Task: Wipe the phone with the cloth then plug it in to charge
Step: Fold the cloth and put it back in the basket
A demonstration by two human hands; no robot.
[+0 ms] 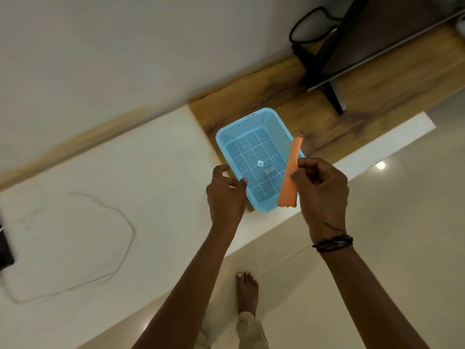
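Cloth in hand over the basket, phone at the far left edge.

At the left edge a dark flat phone [5,244] lies on the white countertop [156,157], a thin white charging cable [125,222] looped beside it. The left hand [225,195] grips the near rim of the perforated light-blue plastic basket [256,157]. The right hand [320,192] pinches a narrow orange cloth [292,172] between thumb and fingertips. The cloth hangs limp and looks light and soft; bunching it would likely help wiping. The phone is probably slick, best held by its edges.
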